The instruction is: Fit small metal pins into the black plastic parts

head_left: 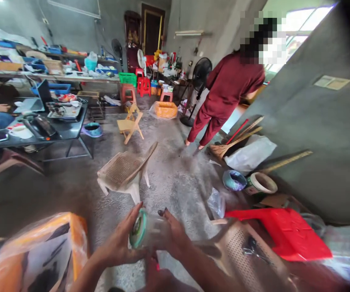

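Note:
Between my two hands is a clear jar (pixel 155 231) with a green-rimmed lid (pixel 139 228), tipped on its side so that the lid points left. My left hand (pixel 122 235) is curved around the lid end, thumb below and fingers above. At the other end, my right hand (pixel 175 233) grips the jar's body, with dark marks on the fingertips. What is inside the jar is too blurred to make out. My forearms come up from the bottom edge of the view, above the concrete floor.
An orange crate (pixel 79 235) wrapped in plastic is at lower left. A beige plastic chair (pixel 123 166) stands ahead. At right are another chair (pixel 242 247), a red stool (pixel 287 231), buckets (pixel 263 183) and a broom (pixel 223 149). A person in maroon (pixel 232 89) stands beyond; another sits far left.

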Tool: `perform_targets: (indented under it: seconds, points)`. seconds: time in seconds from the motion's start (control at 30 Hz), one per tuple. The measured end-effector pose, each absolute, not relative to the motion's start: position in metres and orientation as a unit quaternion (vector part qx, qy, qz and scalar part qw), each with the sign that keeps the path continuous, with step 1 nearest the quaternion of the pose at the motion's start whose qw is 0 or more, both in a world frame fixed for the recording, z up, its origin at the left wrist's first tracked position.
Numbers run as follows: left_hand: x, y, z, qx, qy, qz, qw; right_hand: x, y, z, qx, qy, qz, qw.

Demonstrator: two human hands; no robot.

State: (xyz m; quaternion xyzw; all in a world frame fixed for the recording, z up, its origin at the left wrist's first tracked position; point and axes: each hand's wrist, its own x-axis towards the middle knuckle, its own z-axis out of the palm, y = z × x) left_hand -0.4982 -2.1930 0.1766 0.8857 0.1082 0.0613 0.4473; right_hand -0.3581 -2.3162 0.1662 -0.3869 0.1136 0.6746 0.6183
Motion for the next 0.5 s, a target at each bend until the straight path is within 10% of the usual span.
perform_targets:
  seconds: [0.5]
  points:
    - [-0.272, -2.088, 0.195, 0.816, 0.037, 0.025, 0.577, -0.184, -2.234, 0.19, -0.503, 0.204, 0.48, 0.69]
